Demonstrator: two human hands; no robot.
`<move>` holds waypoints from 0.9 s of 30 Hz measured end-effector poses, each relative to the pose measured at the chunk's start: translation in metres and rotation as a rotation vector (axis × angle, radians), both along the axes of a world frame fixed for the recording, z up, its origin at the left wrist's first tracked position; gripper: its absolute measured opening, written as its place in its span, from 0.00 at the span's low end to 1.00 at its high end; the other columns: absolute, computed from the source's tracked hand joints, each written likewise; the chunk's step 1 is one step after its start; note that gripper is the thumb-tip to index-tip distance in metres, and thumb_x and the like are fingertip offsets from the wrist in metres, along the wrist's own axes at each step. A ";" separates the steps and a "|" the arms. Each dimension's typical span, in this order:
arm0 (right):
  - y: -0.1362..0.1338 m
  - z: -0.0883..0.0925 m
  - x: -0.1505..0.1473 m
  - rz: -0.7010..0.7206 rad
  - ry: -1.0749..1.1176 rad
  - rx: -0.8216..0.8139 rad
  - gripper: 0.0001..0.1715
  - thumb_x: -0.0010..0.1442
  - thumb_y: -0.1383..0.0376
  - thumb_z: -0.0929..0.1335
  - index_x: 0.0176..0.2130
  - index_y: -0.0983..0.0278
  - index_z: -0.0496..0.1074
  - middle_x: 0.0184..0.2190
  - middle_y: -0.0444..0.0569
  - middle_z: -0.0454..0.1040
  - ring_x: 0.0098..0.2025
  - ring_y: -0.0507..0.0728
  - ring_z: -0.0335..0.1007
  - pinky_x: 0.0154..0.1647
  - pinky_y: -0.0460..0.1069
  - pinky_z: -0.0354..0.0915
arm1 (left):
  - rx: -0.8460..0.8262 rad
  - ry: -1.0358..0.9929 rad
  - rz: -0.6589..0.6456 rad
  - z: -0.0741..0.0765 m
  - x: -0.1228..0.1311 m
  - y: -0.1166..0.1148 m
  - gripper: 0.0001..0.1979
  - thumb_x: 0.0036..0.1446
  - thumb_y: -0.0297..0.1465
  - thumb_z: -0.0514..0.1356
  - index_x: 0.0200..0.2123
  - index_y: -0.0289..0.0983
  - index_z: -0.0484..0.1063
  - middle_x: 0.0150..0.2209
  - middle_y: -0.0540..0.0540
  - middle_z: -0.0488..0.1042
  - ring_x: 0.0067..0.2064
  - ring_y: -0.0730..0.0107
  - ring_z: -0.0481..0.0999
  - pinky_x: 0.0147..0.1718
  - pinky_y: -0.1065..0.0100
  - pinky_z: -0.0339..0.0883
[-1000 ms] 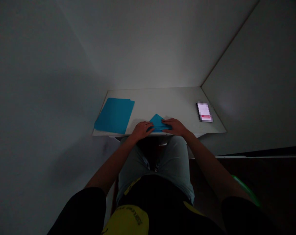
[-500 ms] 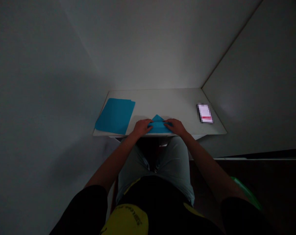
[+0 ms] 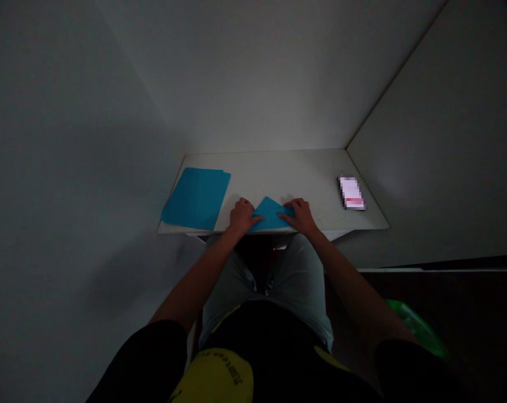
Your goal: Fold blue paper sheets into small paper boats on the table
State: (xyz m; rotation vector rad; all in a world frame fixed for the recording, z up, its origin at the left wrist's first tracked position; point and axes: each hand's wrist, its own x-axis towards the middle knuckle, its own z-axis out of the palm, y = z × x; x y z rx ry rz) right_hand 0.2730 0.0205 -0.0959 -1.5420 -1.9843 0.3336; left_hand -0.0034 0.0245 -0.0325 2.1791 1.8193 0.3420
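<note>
A folded piece of blue paper (image 3: 268, 217) with a pointed top lies near the front edge of the white table, between my hands. At its left end, my left hand (image 3: 242, 216) grips the paper, the thumb lying on the lower part and the fingers curled beside it. My right hand (image 3: 300, 215) holds the right end, its thumb over the paper and its fingers at the upper edge. Creases show across the paper's face. My fingertips partly cover both ends.
Larger blue sheets (image 3: 197, 198) lie stacked at the table's left side. A phone (image 3: 351, 192) with a lit, blurred screen rests on the right of the white table (image 3: 253, 173). Walls stand behind and beside it. Something green (image 3: 419, 327) is down by my right arm.
The horizontal strip across the folded paper's middle no longer shows; its face now looks flatter, with a larger pointed top. My left fingers have shifted outward and up.
</note>
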 end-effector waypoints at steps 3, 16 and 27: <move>-0.001 0.002 0.003 0.059 -0.042 -0.001 0.34 0.63 0.40 0.75 0.56 0.59 0.79 0.54 0.60 0.72 0.58 0.72 0.69 0.64 0.67 0.66 | -0.097 0.033 0.032 0.008 0.004 -0.002 0.24 0.57 0.49 0.75 0.47 0.39 0.80 0.59 0.37 0.73 0.59 0.52 0.76 0.54 0.61 0.73; -0.010 0.006 0.004 0.064 -0.079 -0.027 0.31 0.63 0.39 0.75 0.50 0.60 0.78 0.53 0.58 0.75 0.52 0.68 0.73 0.56 0.62 0.69 | -0.156 -0.013 -0.010 0.010 -0.003 -0.011 0.14 0.64 0.42 0.70 0.48 0.40 0.82 0.54 0.39 0.79 0.58 0.53 0.77 0.54 0.61 0.71; -0.031 0.015 0.002 0.050 -0.177 -0.116 0.18 0.68 0.50 0.73 0.46 0.60 0.78 0.49 0.57 0.77 0.50 0.66 0.73 0.51 0.58 0.68 | -0.224 0.012 0.087 0.011 -0.017 -0.031 0.19 0.63 0.45 0.70 0.52 0.41 0.78 0.52 0.39 0.83 0.54 0.52 0.81 0.49 0.62 0.71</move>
